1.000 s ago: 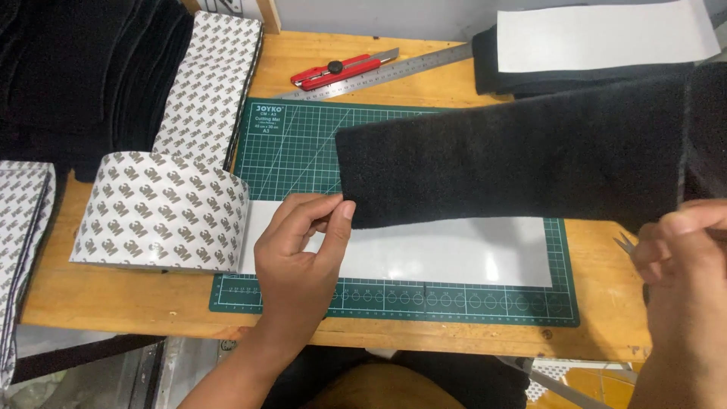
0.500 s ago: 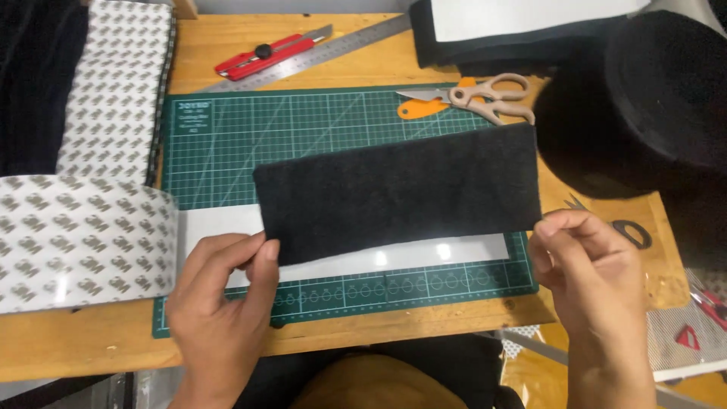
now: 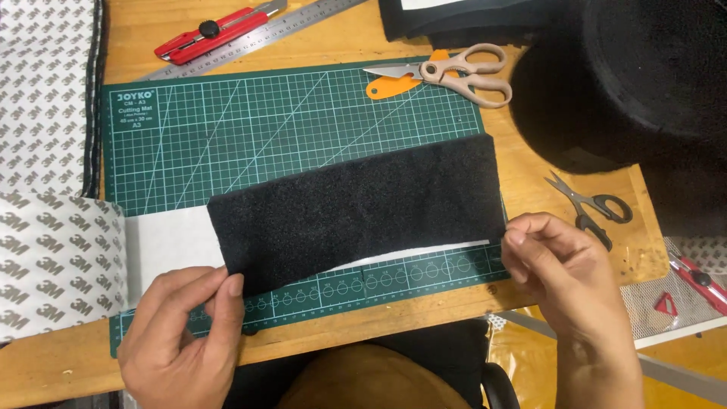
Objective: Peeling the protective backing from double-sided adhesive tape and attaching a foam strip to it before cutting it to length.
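A black fuzzy fabric strip point(image 3: 356, 208) lies across a green cutting mat point(image 3: 250, 129), over a white adhesive sheet point(image 3: 170, 246) that shows at its left end and along its lower edge. My left hand point(image 3: 185, 341) pinches the strip's lower left corner. My right hand point(image 3: 564, 276) grips the strip's lower right corner. The white sheet runs from a wide roll with a grey printed backing point(image 3: 57, 261) at the left edge.
Beige-handled scissors point(image 3: 454, 74) and an orange piece lie at the mat's top right. A red utility knife point(image 3: 204, 34) and a steel ruler point(image 3: 265, 38) sit behind the mat. A big black fabric roll point(image 3: 636, 76) stands at right, small black scissors point(image 3: 594, 208) beside it.
The black strip has come down closer onto the white sheet, and both hands have shifted toward its lower corners. The view has moved right and nearer.
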